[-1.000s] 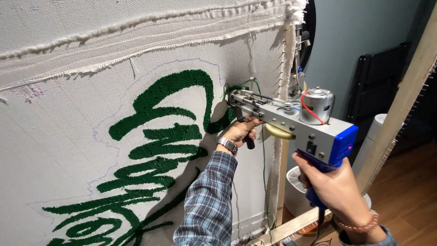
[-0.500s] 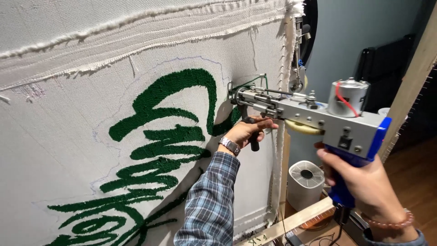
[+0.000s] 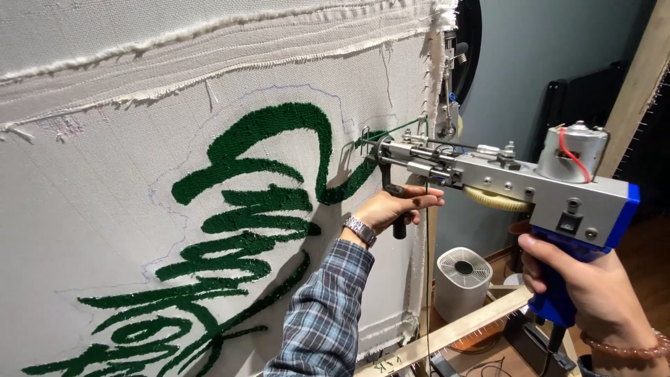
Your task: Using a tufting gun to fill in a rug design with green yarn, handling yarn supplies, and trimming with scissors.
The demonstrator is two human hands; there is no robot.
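- The tufting gun (image 3: 502,185) has its needle tip against the stretched cloth (image 3: 105,209), beside the green tufted pattern (image 3: 258,209).
- The left hand (image 3: 394,209) is wrapped around the gun's black front handle.
- The right hand (image 3: 593,293) is clenched around its blue rear grip.
- A white fan (image 3: 463,283) stands below the gun.

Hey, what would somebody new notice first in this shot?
Probably the grey metal tufting gun with a blue handle at right, its tip against the cloth: the right hand grips the handle, the left hand the black front grip. Then the dark green tufted strokes across the stretched white backing cloth.
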